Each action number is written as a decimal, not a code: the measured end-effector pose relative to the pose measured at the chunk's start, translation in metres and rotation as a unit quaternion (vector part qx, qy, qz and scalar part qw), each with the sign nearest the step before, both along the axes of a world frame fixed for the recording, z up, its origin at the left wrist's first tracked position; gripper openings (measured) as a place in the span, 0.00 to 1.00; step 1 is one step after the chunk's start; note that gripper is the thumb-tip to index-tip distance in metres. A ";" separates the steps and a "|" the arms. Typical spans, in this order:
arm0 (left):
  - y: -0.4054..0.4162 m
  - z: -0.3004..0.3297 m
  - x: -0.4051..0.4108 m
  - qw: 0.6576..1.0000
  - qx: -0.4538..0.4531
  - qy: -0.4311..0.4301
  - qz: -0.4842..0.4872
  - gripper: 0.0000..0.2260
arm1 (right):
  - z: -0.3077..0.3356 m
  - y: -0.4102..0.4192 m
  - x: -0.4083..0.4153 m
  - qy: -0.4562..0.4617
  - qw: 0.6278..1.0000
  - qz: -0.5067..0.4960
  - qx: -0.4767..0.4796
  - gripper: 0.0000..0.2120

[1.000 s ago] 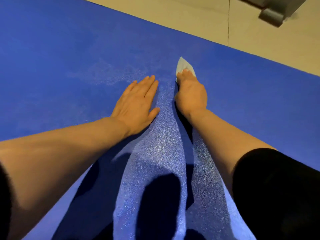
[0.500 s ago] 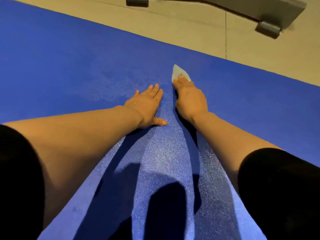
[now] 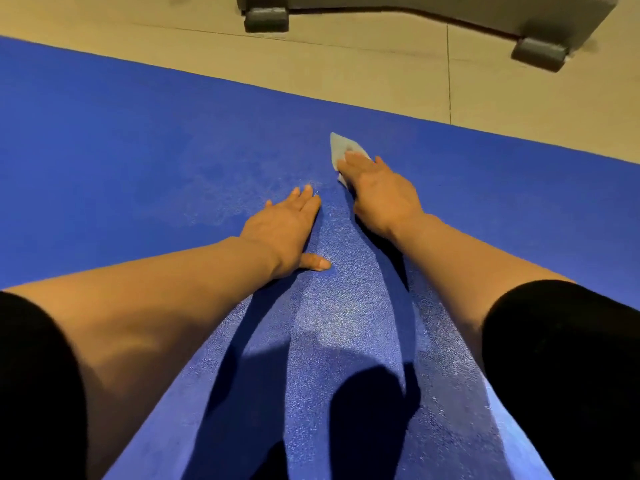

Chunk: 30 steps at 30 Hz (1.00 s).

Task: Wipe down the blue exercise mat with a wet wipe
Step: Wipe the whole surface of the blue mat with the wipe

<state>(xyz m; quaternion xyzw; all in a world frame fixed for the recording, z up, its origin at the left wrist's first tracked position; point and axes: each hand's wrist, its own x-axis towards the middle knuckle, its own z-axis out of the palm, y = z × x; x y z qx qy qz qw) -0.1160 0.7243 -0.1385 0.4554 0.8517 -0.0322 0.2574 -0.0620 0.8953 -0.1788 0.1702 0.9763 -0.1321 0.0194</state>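
The floor (image 3: pixel 346 57) is laid with large beige tiles that have a matte finish. One thin grout line (image 3: pixel 449 74) runs away from the camera on the right; another, fainter one crosses it along the far side. At the top edge stands a grey piece of furniture (image 3: pixel 433 5), seen only at its base, which curves slightly. It rests on two dark grey block feet: one (image 3: pixel 266 19) towards the left, the other (image 3: pixel 539 54) on the right. A narrow dark shadow lies under the base between the feet. The light is warm and yellowish.
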 end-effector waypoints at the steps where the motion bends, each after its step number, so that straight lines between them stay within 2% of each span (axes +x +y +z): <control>1: -0.001 -0.002 0.000 1.000 0.001 -0.003 -0.003 0.47 | 0.000 0.014 0.004 -0.003 1.000 -0.027 -0.001 0.21; 4: -0.003 -0.008 -0.001 1.000 0.008 -0.003 -0.012 0.47 | 0.001 0.041 0.013 0.006 0.990 -0.142 -0.014 0.19; 7: -0.011 -0.017 -0.005 0.999 0.011 0.014 -0.029 0.46 | -0.004 0.021 -0.006 0.051 0.976 -0.205 -0.044 0.21; 9: -0.017 -0.025 -0.006 0.998 0.022 0.040 -0.040 0.45 | -0.005 0.003 -0.019 0.056 0.985 -0.152 -0.061 0.24; 12: -0.024 -0.033 -0.009 0.995 0.065 0.061 -0.041 0.47 | 0.009 0.009 -0.019 0.002 0.999 -0.041 -0.021 0.24; 15: -0.025 -0.040 -0.009 0.992 0.098 0.063 -0.048 0.45 | 0.012 0.049 -0.002 -0.018 0.994 -0.106 -0.004 0.22; 18: -0.022 -0.044 -0.009 0.991 0.106 0.063 -0.050 0.44 | 0.003 0.066 0.002 0.017 0.983 -0.184 -0.008 0.23; 21: -0.023 -0.046 -0.008 0.991 0.105 0.064 -0.049 0.45 | -0.006 0.044 -0.019 0.041 0.982 -0.185 -0.012 0.25; 23: -0.023 -0.047 -0.009 0.991 0.105 0.070 -0.050 0.45 | -0.005 0.034 -0.029 0.063 0.986 -0.146 -0.046 0.27; 26: -0.024 -0.046 -0.010 0.991 0.103 0.073 -0.050 0.45 | 0.005 0.049 -0.027 0.033 0.996 -0.077 -0.018 0.23; 28: -0.024 -0.045 -0.009 0.991 0.108 0.068 -0.049 0.45 | 0.008 0.070 -0.016 0.034 0.993 -0.114 -0.001 0.18; 30: -0.023 -0.045 -0.009 0.990 0.114 0.070 -0.052 0.44 | 0.008 0.083 -0.010 0.038 0.983 -0.179 -0.001 0.18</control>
